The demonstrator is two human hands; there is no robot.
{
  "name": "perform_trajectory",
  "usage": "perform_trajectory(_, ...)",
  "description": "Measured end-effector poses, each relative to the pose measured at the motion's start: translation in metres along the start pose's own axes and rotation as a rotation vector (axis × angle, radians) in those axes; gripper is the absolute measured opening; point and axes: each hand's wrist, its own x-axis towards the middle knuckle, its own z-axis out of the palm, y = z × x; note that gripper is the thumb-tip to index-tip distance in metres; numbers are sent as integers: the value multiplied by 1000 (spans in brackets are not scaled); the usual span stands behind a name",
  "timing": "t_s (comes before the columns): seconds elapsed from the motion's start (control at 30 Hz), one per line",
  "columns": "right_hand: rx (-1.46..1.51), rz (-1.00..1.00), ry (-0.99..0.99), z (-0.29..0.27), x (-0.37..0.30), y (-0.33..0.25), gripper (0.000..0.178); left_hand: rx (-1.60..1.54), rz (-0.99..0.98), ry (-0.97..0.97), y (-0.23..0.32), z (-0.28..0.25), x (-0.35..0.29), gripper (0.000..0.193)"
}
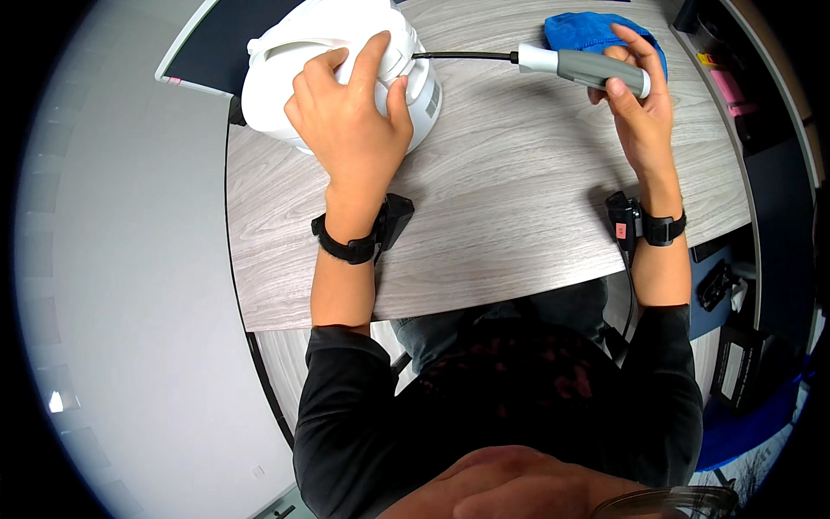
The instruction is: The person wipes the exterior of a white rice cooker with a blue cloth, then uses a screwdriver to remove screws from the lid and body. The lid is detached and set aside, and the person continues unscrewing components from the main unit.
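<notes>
- We see a table (493, 208) with pale grey wood grain, its near edge curved by the lens.
- Near its far left stands the white appliance (277, 99); our left hand (356, 125) spreads over it, touching — whether it grips, we cannot tell.
- Our right hand (644, 117), well apart, pinches the grey-handled screwdriver (596, 69) between thumb and fingers, its shaft reaching the appliance.
- A blue cloth item (572, 31) lies just behind that handle.
- Around us: a pale wall (130, 242) left, a pink item (728, 91) right — beyond the tabletop.
</notes>
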Motion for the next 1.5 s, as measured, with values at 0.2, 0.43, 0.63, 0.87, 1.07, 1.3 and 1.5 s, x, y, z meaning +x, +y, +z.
perform_trajectory(0.2,-29,331,-105,-21,3,-6,49,50,33,-4,-1,0,-2,48)
perform_trajectory(0.43,2,16,71,8,-1,1,43,58,58,-4,-1,2,-1,42)
perform_trajectory(0.63,-62,341,-81,-16,0,-8,44,57,57,6,-3,1,-3,42)
perform_trajectory(0.87,-43,34,-7,-1,-2,-4,45,44,57,-10,0,1,-2,43)
perform_trajectory(1.07,-32,397,-91,-19,2,-13,46,42,46,-13,-1,1,-4,44)
perform_trajectory(1.3,-28,5,148,16,0,1,40,42,55,-8,-1,3,-3,43)
perform_trajectory(1.5,-81,425,-1,-10,2,-14,41,40,45,-2,-1,2,-4,44)
